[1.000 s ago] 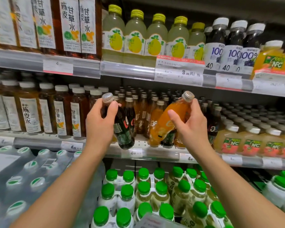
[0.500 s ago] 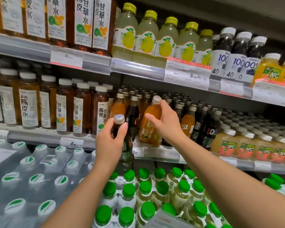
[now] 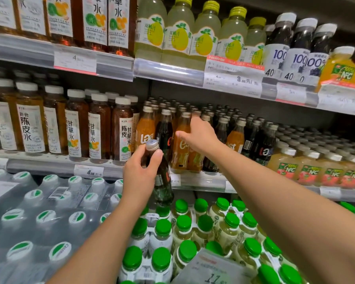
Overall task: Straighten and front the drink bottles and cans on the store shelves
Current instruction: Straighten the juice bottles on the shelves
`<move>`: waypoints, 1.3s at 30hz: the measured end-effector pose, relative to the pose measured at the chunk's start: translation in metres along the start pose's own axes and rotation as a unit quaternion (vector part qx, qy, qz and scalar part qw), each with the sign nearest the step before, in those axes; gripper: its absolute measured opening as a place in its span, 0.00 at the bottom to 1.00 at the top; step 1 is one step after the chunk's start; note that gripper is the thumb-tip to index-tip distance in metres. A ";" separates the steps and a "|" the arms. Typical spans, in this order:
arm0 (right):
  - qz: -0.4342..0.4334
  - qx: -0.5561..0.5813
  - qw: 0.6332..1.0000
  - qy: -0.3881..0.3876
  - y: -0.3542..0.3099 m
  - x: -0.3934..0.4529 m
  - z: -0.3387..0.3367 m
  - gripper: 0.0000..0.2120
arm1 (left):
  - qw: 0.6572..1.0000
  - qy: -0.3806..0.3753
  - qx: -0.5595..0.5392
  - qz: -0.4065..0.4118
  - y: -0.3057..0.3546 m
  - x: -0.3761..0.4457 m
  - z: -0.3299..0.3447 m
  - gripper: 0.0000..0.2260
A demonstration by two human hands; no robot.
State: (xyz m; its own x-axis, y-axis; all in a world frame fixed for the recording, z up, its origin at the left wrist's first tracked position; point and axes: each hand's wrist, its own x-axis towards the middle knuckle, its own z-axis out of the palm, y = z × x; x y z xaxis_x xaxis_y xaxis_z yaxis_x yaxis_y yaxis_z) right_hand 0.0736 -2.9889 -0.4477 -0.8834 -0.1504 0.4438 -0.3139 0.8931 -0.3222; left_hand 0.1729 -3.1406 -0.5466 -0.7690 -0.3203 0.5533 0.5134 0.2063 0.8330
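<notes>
My left hand (image 3: 140,173) grips a dark bottle (image 3: 162,181) in front of the shelf (image 3: 201,182). My right hand (image 3: 199,136) holds an orange bottle (image 3: 180,148) standing there.

Dark bottle (image 3: 162,177) glossy, metallic cap; shelf-edge strip (image 3: 168,71) clear shiny plastic.

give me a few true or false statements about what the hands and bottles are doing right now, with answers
1. The left hand grips a dark bottle off the shelf. True.
2. The right hand holds a green-capped bottle. False: it reaches among the orange bottles on the middle shelf.
3. The dark bottle has a silver cap. True.
4. The green-capped bottles sit on the top shelf. False: they sit below the middle shelf.
5. The brown tea bottles have white caps. True.
</notes>
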 end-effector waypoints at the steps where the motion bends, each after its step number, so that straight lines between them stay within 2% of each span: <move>1: 0.005 0.003 1.000 -0.001 -0.002 0.001 -0.001 0.26 | 1.000 0.001 -0.010 -0.011 0.001 0.000 0.000 0.07; 4: 0.008 0.044 0.999 -0.008 -0.003 -0.003 -0.002 0.37 | 0.999 0.008 -0.038 -0.029 0.002 0.000 -0.001 0.05; 7: 0.008 0.080 0.997 -0.013 -0.003 -0.012 -0.006 0.42 | 0.997 0.008 -0.056 -0.045 -0.001 0.000 -0.001 0.06; 10: -0.030 0.060 0.994 0.088 0.001 -0.029 -0.014 0.39 | 0.996 0.003 -0.072 -0.060 -0.001 -0.001 -0.001 0.06; 12: -0.088 0.093 0.983 0.134 0.004 -0.049 -0.013 0.31 | 0.995 0.003 -0.080 -0.065 0.000 -0.001 0.000 0.07; 14: -0.133 0.142 0.977 0.088 0.005 -0.070 -0.011 0.21 | 0.995 0.000 -0.081 -0.057 0.003 -0.003 0.000 0.07; 15: -0.134 0.154 0.978 0.032 0.005 -0.079 -0.010 0.20 | 0.995 -0.004 -0.082 -0.054 0.003 -0.002 0.000 0.07; 17: -0.117 0.171 0.974 -0.091 0.005 -0.092 -0.006 0.28 | 0.995 -0.011 -0.086 -0.051 0.005 -0.004 0.001 0.09; 19: -0.129 0.159 0.970 -0.135 0.005 -0.097 0.000 0.34 | 0.992 -0.012 -0.116 -0.053 0.008 -0.005 0.001 0.14; 24: -0.173 0.106 0.977 -0.070 0.007 -0.102 0.009 0.31 | 0.979 -0.028 -0.190 -0.062 0.012 -0.007 0.005 0.21; 28: -0.189 0.095 0.977 -0.032 0.019 -0.107 0.010 0.29 | 0.983 -0.102 -0.152 -0.011 0.013 -0.008 0.014 0.11; 29: -0.187 0.095 0.978 -0.023 0.025 -0.109 0.009 0.29 | 0.983 -0.121 -0.136 0.001 0.013 -0.008 0.016 0.10; 31: -0.182 0.095 0.979 -0.004 0.037 -0.112 0.006 0.28 | 0.986 -0.141 -0.086 0.011 0.010 -0.010 0.018 0.16; 33: -0.159 0.110 0.981 0.005 0.051 -0.113 -0.002 0.27 | 0.986 -0.158 -0.061 0.005 0.007 -0.011 0.018 0.20; 39: -0.064 0.099 0.992 0.047 0.096 -0.115 -0.039 0.24 | 0.982 -0.188 -0.031 -0.002 0.000 -0.012 0.019 0.16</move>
State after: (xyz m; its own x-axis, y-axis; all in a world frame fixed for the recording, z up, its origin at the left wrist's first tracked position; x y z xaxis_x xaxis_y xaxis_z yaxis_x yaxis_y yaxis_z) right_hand 0.1587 -2.8693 -0.4967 -0.7986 -0.2080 0.5648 -0.4915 0.7669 -0.4127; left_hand 0.1753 -3.1194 -0.5532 -0.8517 0.0458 0.5221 0.5228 0.1444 0.8401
